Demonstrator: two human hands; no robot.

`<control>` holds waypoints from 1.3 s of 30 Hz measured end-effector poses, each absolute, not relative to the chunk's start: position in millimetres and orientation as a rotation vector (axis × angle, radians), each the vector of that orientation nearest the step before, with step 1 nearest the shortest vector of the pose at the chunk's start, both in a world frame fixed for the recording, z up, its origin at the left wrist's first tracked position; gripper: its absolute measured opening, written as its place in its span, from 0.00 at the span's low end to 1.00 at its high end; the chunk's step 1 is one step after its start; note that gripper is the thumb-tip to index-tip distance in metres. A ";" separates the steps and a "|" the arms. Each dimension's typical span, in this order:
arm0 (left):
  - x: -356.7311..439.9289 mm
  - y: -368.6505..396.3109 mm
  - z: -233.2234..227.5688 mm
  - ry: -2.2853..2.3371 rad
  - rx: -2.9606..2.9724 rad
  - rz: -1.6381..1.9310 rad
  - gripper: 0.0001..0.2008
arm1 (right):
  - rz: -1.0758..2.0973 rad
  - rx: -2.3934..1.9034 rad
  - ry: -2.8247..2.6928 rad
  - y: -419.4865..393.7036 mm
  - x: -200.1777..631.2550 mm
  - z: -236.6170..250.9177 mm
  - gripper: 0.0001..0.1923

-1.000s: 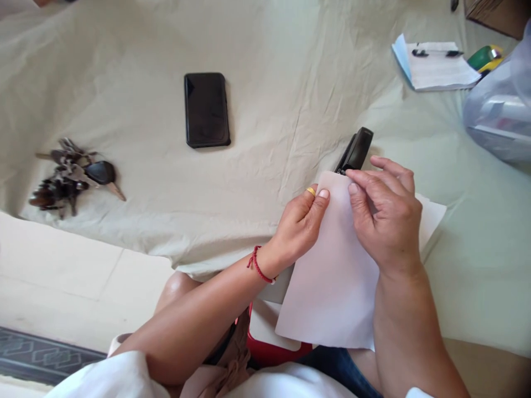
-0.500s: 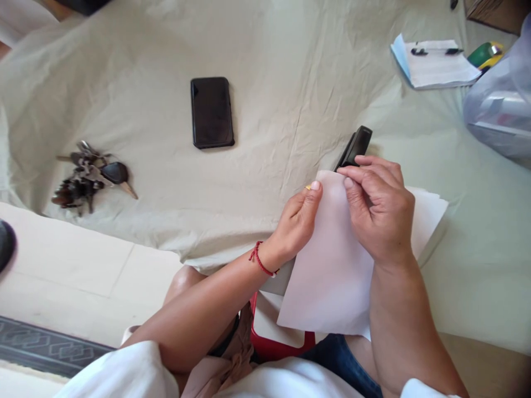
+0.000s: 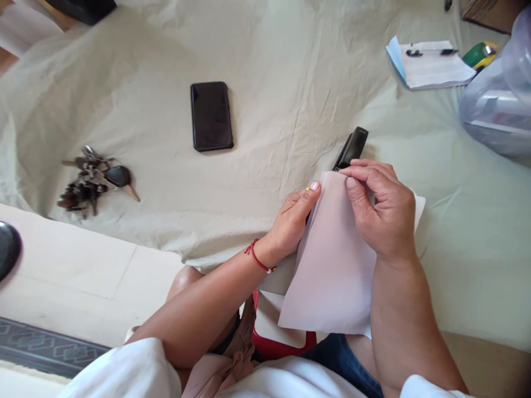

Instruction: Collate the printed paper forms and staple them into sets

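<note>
"So, what takes up most of the view?"

"A pale cloth, creased and softly rumpled. Over its near edge comes the paper, smooth and pinkish white, narrow at the far end and flaring toward the body. Whether it's 1 sheet or more, I can't tell."

"And the hands?"

"The left hand is half closed on the paper's left edge, thumb near the far corner, fingertips out of sight. The right hand pinches the far end between thumb and forefinger, its other fingers loosely curled."

"Which step is this?"

"Steadying and lining up that far edge, I'd judge. The next move calls for a firm pinch, so nothing slips or buckles."

"Anything smaller?"

"Well apart, leftward, a jagged bunch of keys and a flat, glossy phone. Just past the paper, a hard black stapler, near end hidden. Then a braided red bracelet and, tiniest, a yellow ring."
</note>
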State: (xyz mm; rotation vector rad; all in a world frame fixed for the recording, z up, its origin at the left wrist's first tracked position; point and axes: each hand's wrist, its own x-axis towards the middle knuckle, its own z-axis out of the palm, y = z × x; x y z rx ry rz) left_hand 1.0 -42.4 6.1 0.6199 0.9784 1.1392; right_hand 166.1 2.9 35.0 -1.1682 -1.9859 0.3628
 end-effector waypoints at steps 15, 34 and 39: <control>1.7 -36.8 11.7 0.920 0.515 1.180 0.27 | 0.379 -1.135 -1.968 2.0 168.1 33.3 0.13; -2.7 -42.2 12.0 1.087 0.840 1.249 0.31 | 0.284 -1.121 -1.995 2.0 164.6 35.4 0.10; -6.0 -47.6 16.1 1.166 0.973 1.309 0.30 | 0.188 -1.169 -2.072 4.4 163.7 34.0 0.11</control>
